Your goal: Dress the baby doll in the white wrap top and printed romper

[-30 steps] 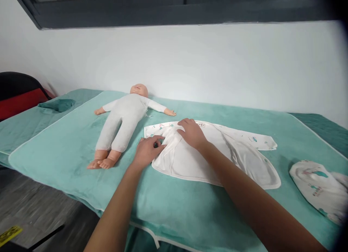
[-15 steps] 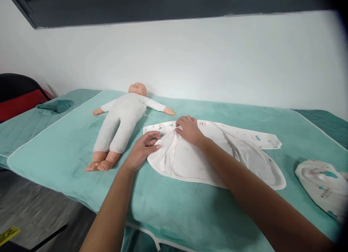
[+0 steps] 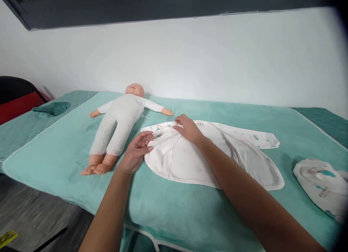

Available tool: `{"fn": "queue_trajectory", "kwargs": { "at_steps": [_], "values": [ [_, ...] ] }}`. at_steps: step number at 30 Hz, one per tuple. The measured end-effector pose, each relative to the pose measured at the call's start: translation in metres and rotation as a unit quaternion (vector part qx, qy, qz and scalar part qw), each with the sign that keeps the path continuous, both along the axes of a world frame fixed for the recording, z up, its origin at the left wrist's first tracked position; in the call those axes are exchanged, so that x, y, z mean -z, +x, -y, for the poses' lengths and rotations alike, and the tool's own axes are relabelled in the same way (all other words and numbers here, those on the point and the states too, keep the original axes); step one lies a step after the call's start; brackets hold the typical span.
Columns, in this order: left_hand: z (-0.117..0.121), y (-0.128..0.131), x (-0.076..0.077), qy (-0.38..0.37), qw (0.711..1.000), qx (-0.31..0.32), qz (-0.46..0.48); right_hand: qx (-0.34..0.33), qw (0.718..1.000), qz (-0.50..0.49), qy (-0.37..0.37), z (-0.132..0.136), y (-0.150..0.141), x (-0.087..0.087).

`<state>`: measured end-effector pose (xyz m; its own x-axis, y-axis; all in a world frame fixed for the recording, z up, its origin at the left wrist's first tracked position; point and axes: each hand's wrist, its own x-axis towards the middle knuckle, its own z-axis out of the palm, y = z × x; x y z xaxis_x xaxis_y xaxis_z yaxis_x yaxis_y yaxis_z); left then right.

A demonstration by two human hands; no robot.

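A white baby shirt [image 3: 195, 161] with small printed figures on its sleeves lies spread open on the green cover. My right hand [image 3: 188, 129] is at its upper edge near the collar, thumb and fingers closed on the cloth there. Against the shirt's left edge is my left hand [image 3: 136, 150], its thumb and fingers apart, with a gap between them. To the left, a baby doll [image 3: 119, 114] in a white body lies on its back, arms spread, feet toward me.
A printed white cloth item [image 3: 323, 187] lies at the right on the green bed cover [image 3: 176, 208]. A white wall [image 3: 190, 60] runs behind the bed. At the far left stand a black and red chair [image 3: 19, 100] and a crumpled green cloth [image 3: 51, 109].
The gathered cloth between my hands now lies flatter. My left hand has drawn slightly left, its fingers wider apart. The whole view has shifted a little.
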<state>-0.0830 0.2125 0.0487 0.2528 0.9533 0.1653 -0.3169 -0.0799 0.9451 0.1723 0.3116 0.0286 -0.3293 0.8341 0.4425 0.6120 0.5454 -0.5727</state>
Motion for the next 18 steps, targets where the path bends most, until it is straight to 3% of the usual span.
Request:
{"fn": "queue_trajectory", "kwargs": {
  "at_steps": [6, 9, 12, 18],
  "values": [
    [0.004, 0.001, -0.005, -0.013, 0.999, 0.015, -0.034, 0.026, 0.997, 0.067, -0.041, 0.002, 0.007, 0.000],
    [0.006, 0.000, -0.006, -0.014, 0.999, 0.018, -0.047, 0.036, 0.995, 0.092, 0.008, 0.003, 0.002, -0.005],
    [0.006, -0.002, -0.005, -0.020, 0.998, 0.022, -0.060, 0.089, 0.981, 0.152, 0.082, 0.003, -0.008, -0.010],
    [0.007, 0.000, -0.004, -0.041, 0.993, 0.027, -0.104, 0.116, 0.989, 0.090, 0.006, 0.001, -0.014, -0.010]
  ]
}}
